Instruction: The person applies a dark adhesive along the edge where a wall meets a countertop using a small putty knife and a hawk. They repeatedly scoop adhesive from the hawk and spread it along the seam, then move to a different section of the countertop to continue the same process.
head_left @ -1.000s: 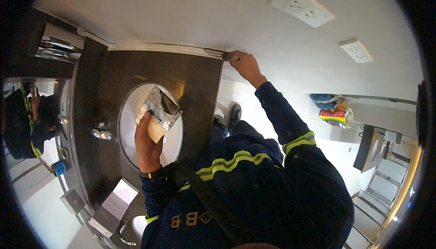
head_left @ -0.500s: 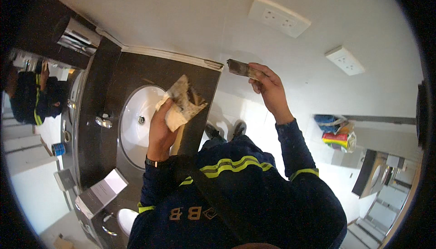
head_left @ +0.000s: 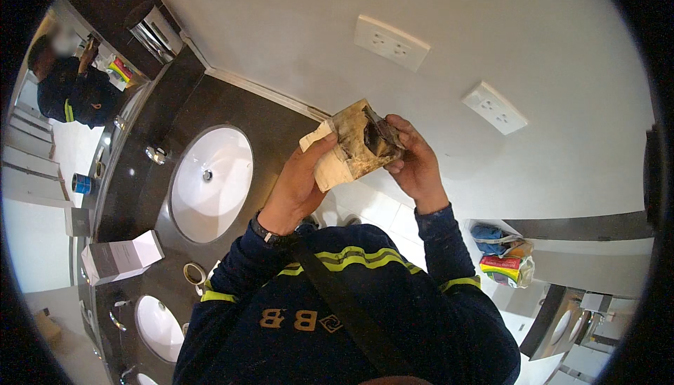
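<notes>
My left hand is wrapped round a cream, folded packet that looks like stained paper or cardboard, its upper right part smeared dark. At the packet's right side is a torn, dark opening. My right hand is closed, fingers pinched on a flat dark strip, which lies against that opening. How far the strip reaches inside cannot be seen. Both hands are raised in front of my chest, near the end of the dark countertop.
White sinks with taps are set in the counter. A white box and a tape roll lie farther left. Sockets are on the wall ahead. Colourful bags sit at right; a mirror is at left.
My right hand has moved left and down from the wall by the counter's end, bringing the strip to the packet. My left hand has shifted right with the packet. The view has turned.
</notes>
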